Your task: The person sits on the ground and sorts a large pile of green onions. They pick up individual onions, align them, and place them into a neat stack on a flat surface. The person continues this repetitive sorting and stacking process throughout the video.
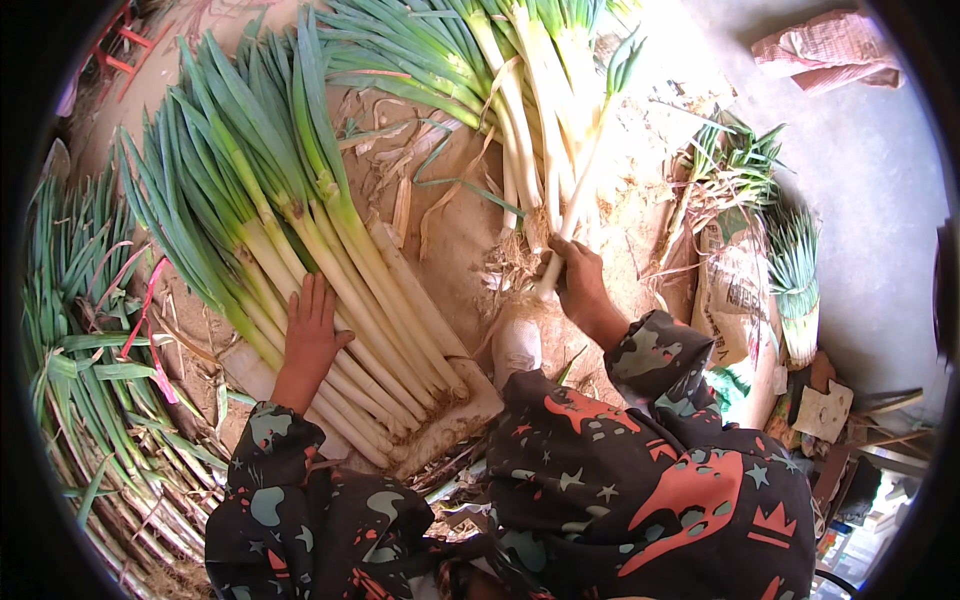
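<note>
My left hand (311,337) lies with fingers spread on a row of large green onions (375,322), their white stalks side by side on a pale board (480,386) and their roots towards me. My right hand (581,285) is closed around the lower white stalk of a single green onion (581,199), just above its roots. That stalk leans up and to the right, its leaf tips near the top. Beyond it a further pile of green onions (525,120) spreads across the top centre, partly washed out by bright light.
More green onions (112,420) with pink ties lie at the left. To the right are a printed sack (731,292), a small tied bundle of green onions (796,300) and leafy trimmings (739,165). A pinkish woven sack (829,49) lies top right, a red metal frame (127,52) top left.
</note>
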A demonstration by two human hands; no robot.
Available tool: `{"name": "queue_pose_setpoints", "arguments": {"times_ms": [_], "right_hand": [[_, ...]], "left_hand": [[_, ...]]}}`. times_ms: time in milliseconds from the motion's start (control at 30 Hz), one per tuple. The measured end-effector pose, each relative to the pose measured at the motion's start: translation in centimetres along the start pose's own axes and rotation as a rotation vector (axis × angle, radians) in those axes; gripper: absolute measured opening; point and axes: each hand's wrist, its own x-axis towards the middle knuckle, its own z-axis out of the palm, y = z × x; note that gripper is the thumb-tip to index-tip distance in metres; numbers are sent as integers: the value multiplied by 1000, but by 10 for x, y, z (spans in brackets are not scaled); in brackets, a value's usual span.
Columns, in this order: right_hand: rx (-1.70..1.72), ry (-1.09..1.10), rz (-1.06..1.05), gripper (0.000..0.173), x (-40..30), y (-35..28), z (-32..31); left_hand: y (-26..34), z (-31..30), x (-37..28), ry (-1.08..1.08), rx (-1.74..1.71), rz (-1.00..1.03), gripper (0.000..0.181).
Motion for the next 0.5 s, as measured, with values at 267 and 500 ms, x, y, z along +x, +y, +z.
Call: {"name": "queue_pose_setpoints", "arguments": {"times_ms": [267,500], "right_hand": [[651,-487,169,31,91,-64,7],[508,-517,134,39,0,-25,54]], "left_hand": [[4,5,7,43,-12,10,76],[1,7,4,42,34,21,73]]}}
